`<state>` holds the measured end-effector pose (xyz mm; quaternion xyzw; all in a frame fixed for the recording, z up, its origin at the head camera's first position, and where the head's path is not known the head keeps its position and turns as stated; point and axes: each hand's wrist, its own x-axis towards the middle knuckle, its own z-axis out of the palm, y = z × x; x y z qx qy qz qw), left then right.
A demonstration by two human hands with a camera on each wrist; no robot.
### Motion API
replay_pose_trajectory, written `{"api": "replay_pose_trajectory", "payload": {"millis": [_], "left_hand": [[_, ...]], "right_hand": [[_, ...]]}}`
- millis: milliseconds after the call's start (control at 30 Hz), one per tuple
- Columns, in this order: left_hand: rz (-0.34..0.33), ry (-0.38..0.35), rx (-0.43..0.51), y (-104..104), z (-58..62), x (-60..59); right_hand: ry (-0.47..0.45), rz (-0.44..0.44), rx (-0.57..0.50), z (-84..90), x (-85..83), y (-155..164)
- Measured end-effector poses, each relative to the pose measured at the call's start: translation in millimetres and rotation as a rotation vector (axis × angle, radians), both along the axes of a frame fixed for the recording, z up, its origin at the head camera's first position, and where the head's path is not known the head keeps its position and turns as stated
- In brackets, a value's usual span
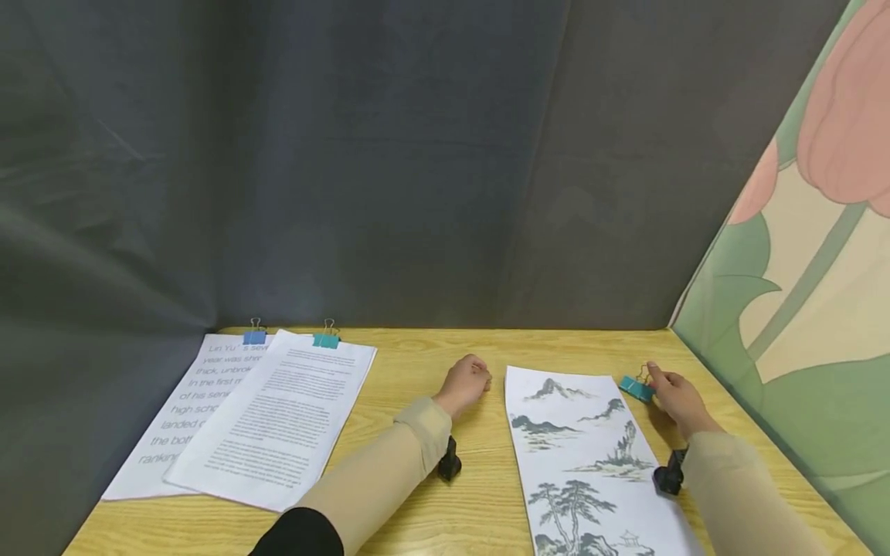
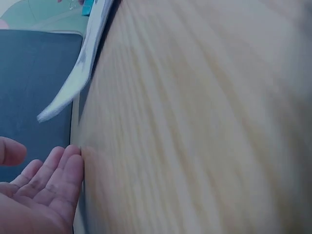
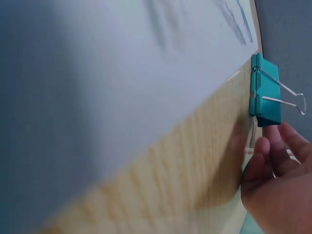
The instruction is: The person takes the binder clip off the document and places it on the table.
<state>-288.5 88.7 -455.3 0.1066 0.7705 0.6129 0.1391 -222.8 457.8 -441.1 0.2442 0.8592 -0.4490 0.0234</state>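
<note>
My right hand [image 1: 673, 398] lies at the top right corner of a sheet printed with an ink landscape [image 1: 584, 455]. Its fingertips [image 3: 287, 139] reach a teal binder clip [image 1: 636, 388] at that corner; the clip [image 3: 265, 90] sits against the sheet's edge [image 3: 146, 73], and the fingers do not pinch it. Whether it clamps the paper I cannot tell. My left hand [image 1: 467, 384] rests on the wooden table [image 1: 431, 363] left of the sheet, holding nothing, its fingers [image 2: 58, 170] relaxed against the wood.
Two overlapping text printouts [image 1: 278, 417] lie at the table's left, one with a blue clip [image 1: 254, 336], the other with a teal clip [image 1: 327, 338]. A dark cloth backdrop [image 1: 348, 154] stands behind; a flower-patterned panel [image 1: 799, 309] closes the right side.
</note>
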Motion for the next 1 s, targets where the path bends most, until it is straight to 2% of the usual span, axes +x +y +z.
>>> {"api": "replay_pose_trajectory", "payload": {"millis": [200,267,333,533,733,1000], "left_hand": [[0.047,0.080,0.023,-13,-0.1,-4.2],[0.057,0.114,0.029,-16,0.3,-5.7],[0.065,0.142,0.027,-19,1.4,-6.6],[0.069,0.164,0.004,-29,6.6,-5.9],[0.084,0.178,-0.041,-47,4.8,-8.7],[0.143,0.161,-0.068,-68,5.6,-12.8]], "right_hand": [[0.268,-0.164,0.099,2.7,1.0,-13],[0.343,-0.191,0.112,4.8,0.1,-20],[0.377,-0.183,0.097,8.2,-1.6,-29],[0.407,-0.119,0.058,15.3,-10.3,-54],[0.445,-0.068,0.034,23.0,-14.2,-82],[0.397,0.047,-0.011,29.2,-18.0,-107]]}}
